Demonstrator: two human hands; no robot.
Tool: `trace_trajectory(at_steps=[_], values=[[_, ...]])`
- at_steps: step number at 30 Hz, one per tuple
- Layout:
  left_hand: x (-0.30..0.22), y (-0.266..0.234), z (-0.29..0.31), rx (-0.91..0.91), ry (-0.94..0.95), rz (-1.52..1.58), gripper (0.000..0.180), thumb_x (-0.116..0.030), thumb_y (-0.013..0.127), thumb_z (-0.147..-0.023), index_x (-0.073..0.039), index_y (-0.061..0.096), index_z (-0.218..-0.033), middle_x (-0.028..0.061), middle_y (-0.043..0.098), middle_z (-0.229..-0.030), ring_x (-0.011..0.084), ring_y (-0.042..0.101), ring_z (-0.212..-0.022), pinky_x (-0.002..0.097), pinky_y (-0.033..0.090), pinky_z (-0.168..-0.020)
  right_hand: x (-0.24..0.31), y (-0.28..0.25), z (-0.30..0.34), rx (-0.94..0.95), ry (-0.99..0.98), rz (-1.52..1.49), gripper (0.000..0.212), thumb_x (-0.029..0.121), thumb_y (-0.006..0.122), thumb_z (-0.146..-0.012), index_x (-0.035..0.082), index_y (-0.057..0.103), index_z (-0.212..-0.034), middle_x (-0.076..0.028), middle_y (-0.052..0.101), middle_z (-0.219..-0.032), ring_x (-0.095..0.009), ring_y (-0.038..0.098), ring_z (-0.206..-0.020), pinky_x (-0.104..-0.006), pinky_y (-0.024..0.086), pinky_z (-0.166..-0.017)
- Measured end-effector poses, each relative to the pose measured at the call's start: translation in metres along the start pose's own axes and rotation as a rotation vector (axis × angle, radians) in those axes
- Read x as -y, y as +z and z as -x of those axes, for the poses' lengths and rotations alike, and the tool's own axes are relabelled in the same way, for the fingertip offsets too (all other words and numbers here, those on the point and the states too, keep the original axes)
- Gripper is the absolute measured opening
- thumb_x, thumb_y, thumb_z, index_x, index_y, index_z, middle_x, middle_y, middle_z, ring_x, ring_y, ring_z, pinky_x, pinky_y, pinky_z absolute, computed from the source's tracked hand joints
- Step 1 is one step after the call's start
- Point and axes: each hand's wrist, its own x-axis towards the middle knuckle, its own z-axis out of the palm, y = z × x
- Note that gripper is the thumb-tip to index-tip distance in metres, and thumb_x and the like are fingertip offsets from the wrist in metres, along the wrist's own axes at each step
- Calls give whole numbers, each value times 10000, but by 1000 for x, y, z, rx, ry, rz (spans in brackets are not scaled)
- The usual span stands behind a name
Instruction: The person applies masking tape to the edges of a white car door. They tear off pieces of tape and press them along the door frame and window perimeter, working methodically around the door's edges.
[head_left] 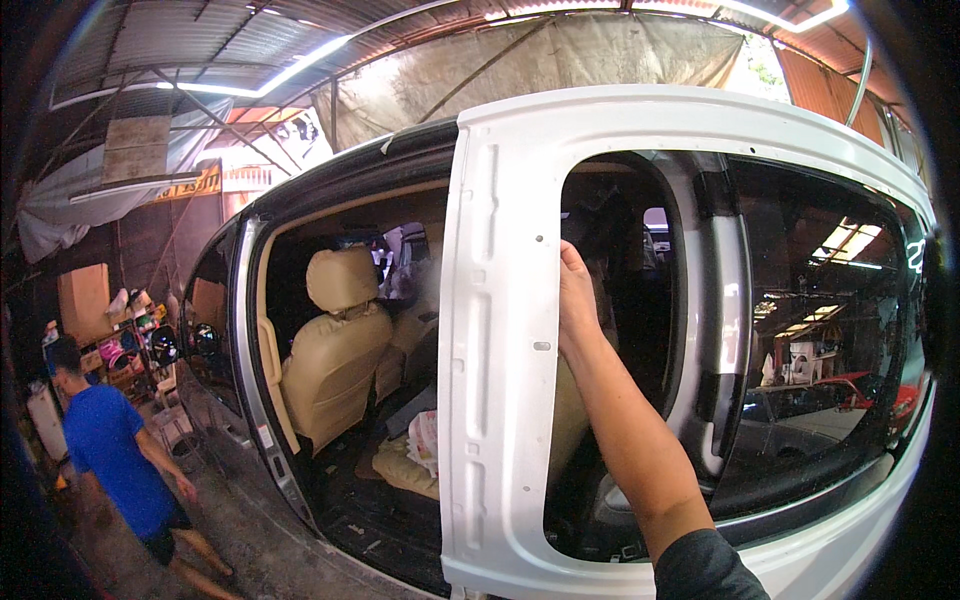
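My right hand [577, 290] grips the inner edge of the window opening in a white body panel [500, 330] of a vehicle. Its fingers curl round that edge, and some of them are hidden behind the panel. The arm reaches up from the lower right in a dark sleeve. The panel has small holes and pressed recesses along its left upright. It stands against the side of a van [340, 180], whose dark window [815, 290] and silver pillar [722, 290] show through the openings. My left hand is out of view.
Left of the panel, a doorway shows a beige seat [335, 370] and a cushion [400, 468] with a white-and-red bag [424, 440]. A person in a blue shirt [110, 440] is at the far left, near cluttered shelves [135, 345]. A tarpaulin [540, 65] hangs behind.
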Motion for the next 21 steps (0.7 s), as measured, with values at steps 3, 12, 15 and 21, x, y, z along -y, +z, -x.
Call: trace_trajectory(at_steps=[3, 12, 15, 21], values=[[0, -3, -1, -1, 8, -36, 425, -316, 398, -1076, 18, 555, -1287, 11, 450, -598, 121, 428, -465, 283, 442, -476, -5, -5, -3, 22, -9, -26, 177, 207, 622, -993, 60, 607, -1090, -42, 696, -933, -99, 668, -769, -260, 574, -670], [-2, -5, -1, -14, -3, -31, 420, -305, 399, -1076, 22, 561, -1285, 29, 489, -616, 136, 477, -495, 294, 462, -511, -9, -9, -4, 59, 23, -102, 151, 144, 638, -972, 73, 617, -1104, -50, 702, -977, -106, 680, -815, -278, 591, -708], [2, -11, -3, -6, 8, -18, 413, -300, 410, -1074, 23, 564, -1280, 28, 500, -636, 135, 487, -516, 301, 467, -532, -6, -13, -8, 121, 31, -121, 164, 136, 640, -965, 73, 608, -1114, -54, 692, -988, -109, 683, -827, -279, 602, -713], [3, -15, -5, -56, -27, -37, 402, -292, 433, -1067, 28, 567, -1270, 20, 518, -676, 130, 492, -542, 298, 463, -541, -4, -18, -3, 169, 56, -135, 255, 143, 601, -975, 41, 589, -1208, -80, 679, -1080, -140, 673, -931, -315, 584, -814]])
